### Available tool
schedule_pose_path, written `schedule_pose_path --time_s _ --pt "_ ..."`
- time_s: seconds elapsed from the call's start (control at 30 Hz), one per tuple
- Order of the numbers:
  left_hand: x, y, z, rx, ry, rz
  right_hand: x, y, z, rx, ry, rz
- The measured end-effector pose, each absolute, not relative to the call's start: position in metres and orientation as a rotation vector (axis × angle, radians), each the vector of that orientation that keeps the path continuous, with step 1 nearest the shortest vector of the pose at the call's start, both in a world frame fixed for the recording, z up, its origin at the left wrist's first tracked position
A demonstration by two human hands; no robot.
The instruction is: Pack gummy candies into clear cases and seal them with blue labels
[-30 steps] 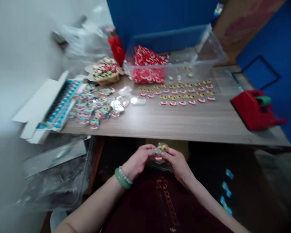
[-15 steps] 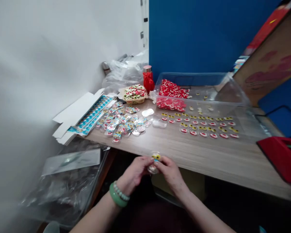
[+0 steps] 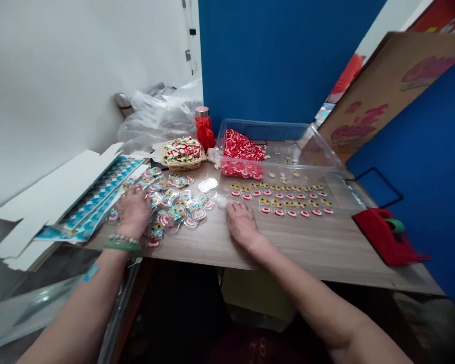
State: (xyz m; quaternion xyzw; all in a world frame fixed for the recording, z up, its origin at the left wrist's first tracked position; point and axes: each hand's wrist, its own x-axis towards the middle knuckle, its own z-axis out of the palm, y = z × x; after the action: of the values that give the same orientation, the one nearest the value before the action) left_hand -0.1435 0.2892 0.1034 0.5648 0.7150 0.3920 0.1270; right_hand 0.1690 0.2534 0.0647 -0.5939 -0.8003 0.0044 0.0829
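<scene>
My left hand [image 3: 134,212], a green bangle and a bead bracelet on its wrist, lies palm down on the left edge of a pile of small sealed candy packets [image 3: 176,207]; its fingers reach toward the blue printed cards [image 3: 98,194]. My right hand [image 3: 241,223] rests palm down on the wooden table [image 3: 307,242], fingers stretched toward an empty clear blister shell [image 3: 222,198]. Another clear shell [image 3: 208,184] lies just beyond. Rows of small yellow and red gummy pieces [image 3: 288,201] are laid out to the right of that hand.
A clear plastic bin [image 3: 322,154] holding red candies [image 3: 242,146] stands at the back. Left of it are a basket of gummies [image 3: 182,151], a red jar [image 3: 203,130] and plastic bags [image 3: 159,114]. A red tape dispenser [image 3: 387,235] sits at the right edge.
Both hands held one packet together below the table edge; now they have parted and moved up onto the table, left to the packet pile, right toward a clear shell. The camera tilted up.
</scene>
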Motion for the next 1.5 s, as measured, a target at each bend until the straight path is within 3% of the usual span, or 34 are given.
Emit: schedule_pose_path --time_s 0.13,0.3,0.37,0.5,0.57,0.63,0.8,0.97,1.13,1.5 --pt "-0.132 0.278 0.103 2.042 2.4 0.835 0.191 0.242 0.055 -1.807 -2.498 -0.074" --pt "-0.068 0.23 0.093 1.9 1.882 1.058 0.217 0.219 0.055 -1.699 -2.468 0.005" --pt "-0.032 0.209 0.087 1.587 1.592 1.057 0.22 0.208 0.06 -1.67 -2.268 0.248" --pt "0.022 0.187 0.078 0.935 1.185 0.984 0.215 0.192 0.072 -1.392 -1.72 1.168" --pt "0.034 0.188 0.076 0.835 1.087 0.963 0.216 0.193 0.074 -1.252 -1.545 1.43" --pt "0.038 0.191 0.075 0.83 1.094 0.949 0.224 0.2 0.074 -1.317 -1.584 1.292" --pt "0.04 0.19 0.074 0.822 1.185 0.919 0.252 0.223 0.067 -1.842 -2.09 0.231" --pt "0.045 0.18 0.081 0.731 1.251 0.938 0.257 0.203 0.058 -1.878 -2.328 0.002" --pt "0.051 0.168 0.085 0.632 1.208 0.928 0.255 0.148 0.059 -1.633 -2.318 0.15" --pt "0.082 0.141 0.089 0.734 1.174 0.814 0.237 0.13 0.066 -1.447 -1.135 1.22"
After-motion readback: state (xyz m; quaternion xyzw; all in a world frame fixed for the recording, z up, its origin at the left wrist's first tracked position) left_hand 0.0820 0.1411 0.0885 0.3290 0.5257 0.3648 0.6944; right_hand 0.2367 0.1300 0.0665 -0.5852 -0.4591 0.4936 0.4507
